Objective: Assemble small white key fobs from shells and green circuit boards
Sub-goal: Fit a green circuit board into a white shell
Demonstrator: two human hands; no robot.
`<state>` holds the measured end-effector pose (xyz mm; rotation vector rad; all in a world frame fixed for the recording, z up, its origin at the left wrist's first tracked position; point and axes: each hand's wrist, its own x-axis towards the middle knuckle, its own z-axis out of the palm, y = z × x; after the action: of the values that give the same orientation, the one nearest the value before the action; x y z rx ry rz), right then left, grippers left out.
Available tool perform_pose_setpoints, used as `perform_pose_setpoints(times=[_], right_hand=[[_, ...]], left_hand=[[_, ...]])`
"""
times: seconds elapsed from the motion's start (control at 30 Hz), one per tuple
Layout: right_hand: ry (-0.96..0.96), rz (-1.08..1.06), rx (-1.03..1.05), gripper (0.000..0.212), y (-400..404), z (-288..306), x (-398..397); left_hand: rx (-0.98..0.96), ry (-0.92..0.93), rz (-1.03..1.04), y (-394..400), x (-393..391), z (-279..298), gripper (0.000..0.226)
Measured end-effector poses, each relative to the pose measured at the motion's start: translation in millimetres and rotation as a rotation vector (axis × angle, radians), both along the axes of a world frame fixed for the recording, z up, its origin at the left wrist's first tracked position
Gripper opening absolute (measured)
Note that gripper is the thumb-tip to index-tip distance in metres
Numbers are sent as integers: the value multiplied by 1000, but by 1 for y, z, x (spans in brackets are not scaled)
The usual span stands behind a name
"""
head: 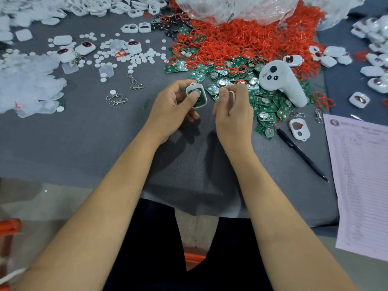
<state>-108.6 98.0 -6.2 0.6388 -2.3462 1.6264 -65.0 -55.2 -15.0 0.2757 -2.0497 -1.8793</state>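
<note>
My left hand [174,103] grips a white fob shell [197,95] with a green circuit board seated inside it, and the thumb presses on the board. My right hand [234,110] pinches a second white shell piece [231,97] edge-on, just right of the first. A heap of loose green circuit boards [264,101] lies right behind and beside my right hand. Empty white shells [136,28] sit at the back of the grey mat.
A big pile of red rubber rings [241,40] fills the back right. A white controller [281,82] lies on the boards. White round discs [134,57], metal clasps [117,99], finished fobs [85,47], a pen [302,154] and a paper sheet [361,175] surround the work spot.
</note>
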Motion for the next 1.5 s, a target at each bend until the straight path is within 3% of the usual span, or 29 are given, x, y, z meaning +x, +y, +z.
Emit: perform_pose_setpoints(times=[0.43, 0.57, 0.73, 0.8, 1.07, 1.23, 1.5], right_hand=[[7, 43, -52, 9, 2, -4, -5], [42, -12, -49, 30, 4, -4, -4], [0, 11, -91, 14, 3, 0, -2], [-13, 14, -98, 23, 1, 1, -2], [-94, -41, -164, 11, 5, -1, -5], [-131, -52, -195, 23, 3, 2, -4], [-116, -62, -214, 24, 2, 3, -3]], left_hand=[[-22, 3, 7, 0, 0, -1, 24], [-18, -1, 0, 0, 0, 1, 25], [-26, -2, 0, 0, 1, 1, 26], [-26, -2, 2, 0, 1, 1, 26], [-20, -8, 0, 0, 1, 2, 26], [-19, -10, 7, 1, 2, 2, 27], [-14, -3, 11, 1, 1, 2, 25]])
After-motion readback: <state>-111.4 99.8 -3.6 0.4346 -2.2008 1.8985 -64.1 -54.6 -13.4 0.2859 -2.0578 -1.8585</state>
